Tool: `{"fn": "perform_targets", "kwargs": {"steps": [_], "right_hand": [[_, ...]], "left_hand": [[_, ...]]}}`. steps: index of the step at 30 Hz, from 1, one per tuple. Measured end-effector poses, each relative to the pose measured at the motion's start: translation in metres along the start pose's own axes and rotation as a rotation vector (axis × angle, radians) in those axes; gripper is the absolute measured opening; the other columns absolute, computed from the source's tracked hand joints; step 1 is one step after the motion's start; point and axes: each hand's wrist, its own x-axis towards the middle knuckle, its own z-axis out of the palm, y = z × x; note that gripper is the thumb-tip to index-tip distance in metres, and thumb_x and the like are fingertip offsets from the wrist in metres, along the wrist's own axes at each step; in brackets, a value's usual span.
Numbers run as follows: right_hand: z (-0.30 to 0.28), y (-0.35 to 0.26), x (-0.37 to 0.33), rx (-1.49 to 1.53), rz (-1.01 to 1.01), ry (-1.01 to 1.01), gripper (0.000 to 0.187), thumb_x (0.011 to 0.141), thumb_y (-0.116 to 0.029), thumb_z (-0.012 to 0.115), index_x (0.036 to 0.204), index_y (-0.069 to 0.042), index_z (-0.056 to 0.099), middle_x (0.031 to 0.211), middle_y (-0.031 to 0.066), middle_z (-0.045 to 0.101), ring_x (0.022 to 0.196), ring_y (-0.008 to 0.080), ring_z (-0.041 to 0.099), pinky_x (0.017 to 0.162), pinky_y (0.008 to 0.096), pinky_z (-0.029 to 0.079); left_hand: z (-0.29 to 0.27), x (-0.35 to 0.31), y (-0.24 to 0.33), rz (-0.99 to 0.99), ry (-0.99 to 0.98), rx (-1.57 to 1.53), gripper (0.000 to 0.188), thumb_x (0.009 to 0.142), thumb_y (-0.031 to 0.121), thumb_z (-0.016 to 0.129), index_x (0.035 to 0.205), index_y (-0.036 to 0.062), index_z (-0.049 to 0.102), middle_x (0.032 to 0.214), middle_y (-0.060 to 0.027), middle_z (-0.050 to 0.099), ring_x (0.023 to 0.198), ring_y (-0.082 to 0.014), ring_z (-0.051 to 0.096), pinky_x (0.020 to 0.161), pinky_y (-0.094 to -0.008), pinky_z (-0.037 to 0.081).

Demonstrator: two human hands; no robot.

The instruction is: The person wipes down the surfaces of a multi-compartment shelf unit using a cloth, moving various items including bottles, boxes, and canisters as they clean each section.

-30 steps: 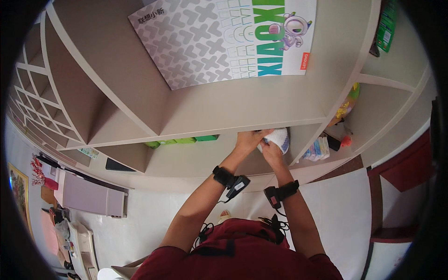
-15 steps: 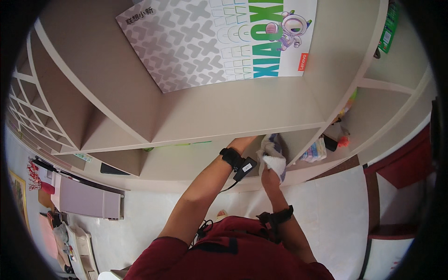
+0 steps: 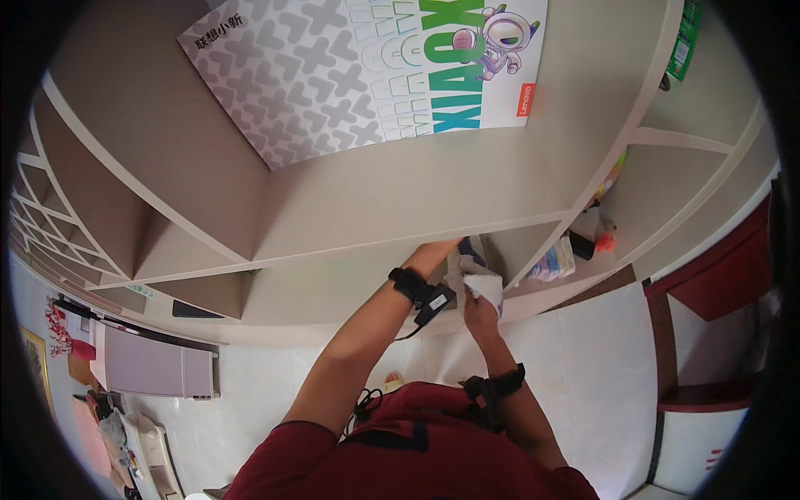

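Note:
A grey and white cloth point(image 3: 485, 286) with a dark blue patch hangs in the lower shelf compartment, just under the shelf's front edge. My right hand point(image 3: 481, 317) is closed on its lower end. Beside the cloth's upper part is my left hand point(image 3: 437, 253), reaching in under the shelf edge. Its fingers are hidden there, so I cannot see whether they grip the cloth. Each wrist wears a black strap, and the left strap carries a small black device point(image 3: 434, 305).
A large white box point(image 3: 325, 83) with grey cross shapes lies on the shelf above. Right of a divider sit colourful packs point(image 3: 552, 262), a black item point(image 3: 582, 245) and a red item point(image 3: 604, 242). A dark flat object point(image 3: 197, 309) lies in a lower left compartment.
The cloth looks more bunched and sits slightly further left. Both hands stay close to it, with only small shifts. The shelf has slid a little leftward in the view.

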Motion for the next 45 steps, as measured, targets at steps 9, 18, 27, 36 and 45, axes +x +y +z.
{"fn": "perform_targets", "kwargs": {"steps": [9,18,27,36,45], "right_hand": [[-0.019,-0.017,0.008,0.020,0.489,-0.168,0.033,0.088,-0.027,0.046,0.107,-0.002,0.056,0.110,0.0215,0.054,0.105,0.0380,0.048,0.089,0.0403,0.037],[-0.048,-0.015,0.005,0.034,0.266,-0.210,0.026,0.080,-0.021,0.055,0.095,-0.001,0.060,0.091,0.0174,0.061,0.088,0.0301,0.057,0.075,0.0366,0.044],[-0.074,0.011,-0.014,0.147,0.229,-0.162,0.023,0.071,-0.009,0.060,0.091,0.003,0.057,0.089,0.0221,0.060,0.086,0.0389,0.057,0.074,0.0409,0.045],[-0.100,-0.001,-0.016,0.091,0.223,-0.105,0.037,0.072,-0.026,0.067,0.085,0.006,0.057,0.073,0.0222,0.061,0.072,0.0355,0.061,0.064,0.0395,0.048],[-0.169,0.039,-0.019,-0.096,0.456,0.021,0.036,0.074,-0.028,0.064,0.062,0.005,0.056,0.054,0.0159,0.054,0.048,0.0259,0.053,0.050,0.0359,0.041]], "left_hand": [[-0.040,-0.037,-0.015,-0.303,0.509,-0.040,0.015,0.079,0.007,0.057,0.090,-0.0028,0.059,0.087,-0.0127,0.062,0.080,-0.0283,0.059,0.073,-0.0360,0.047],[-0.014,-0.027,-0.102,-0.084,0.179,0.484,0.017,0.079,0.007,0.058,0.093,-0.0033,0.059,0.088,-0.0127,0.062,0.078,-0.0274,0.058,0.074,-0.0373,0.047],[0.014,-0.006,-0.096,-0.016,0.072,0.276,0.021,0.079,0.007,0.060,0.098,-0.0031,0.057,0.091,-0.0125,0.061,0.082,-0.0261,0.058,0.075,-0.0370,0.047],[0.021,0.000,-0.104,0.049,0.096,0.286,0.027,0.079,0.007,0.061,0.103,-0.0033,0.055,0.095,-0.0121,0.061,0.085,-0.0244,0.058,0.075,-0.0363,0.047],[0.007,-0.043,-0.008,-0.371,0.191,-0.329,0.017,0.077,0.009,0.064,0.090,-0.0012,0.060,0.082,-0.0093,0.063,0.070,-0.0167,0.060,0.065,-0.0289,0.048]]}}
